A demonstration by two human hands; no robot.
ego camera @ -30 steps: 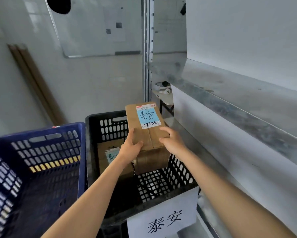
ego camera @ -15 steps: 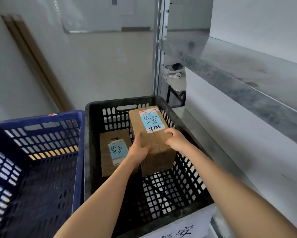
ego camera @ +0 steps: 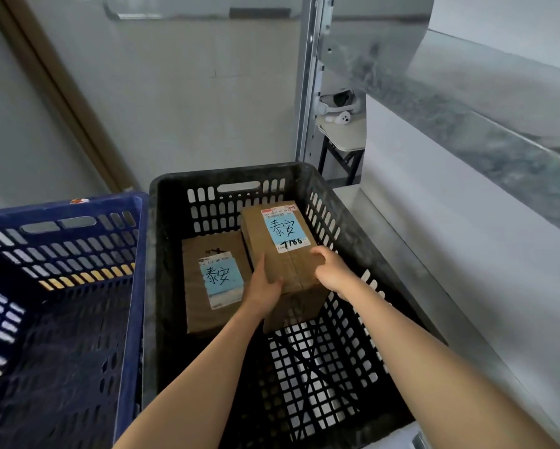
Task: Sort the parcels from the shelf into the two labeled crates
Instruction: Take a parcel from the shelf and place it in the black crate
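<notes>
Both forearms enter from the lower edge of the frame and reach forward into the black crate (ego camera: 226, 173). The left hand (ego camera: 265, 286) grips the near left corner of a tall cardboard parcel (ego camera: 291, 267), thumb raised along its side. The right hand (ego camera: 332, 273) grips the near right edge, fingers curled over the top. The parcel stands inside the crate at centre frame; contact with the crate floor cannot be confirmed. A second parcel (ego camera: 213, 286) lies flat just left of it. Both carry blue handwritten labels. A blue crate (ego camera: 61, 205) stands at left, just beside the black one. A metal shelf (ego camera: 466, 102) runs along the right. A small table (ego camera: 340, 137) stands at upper centre
</notes>
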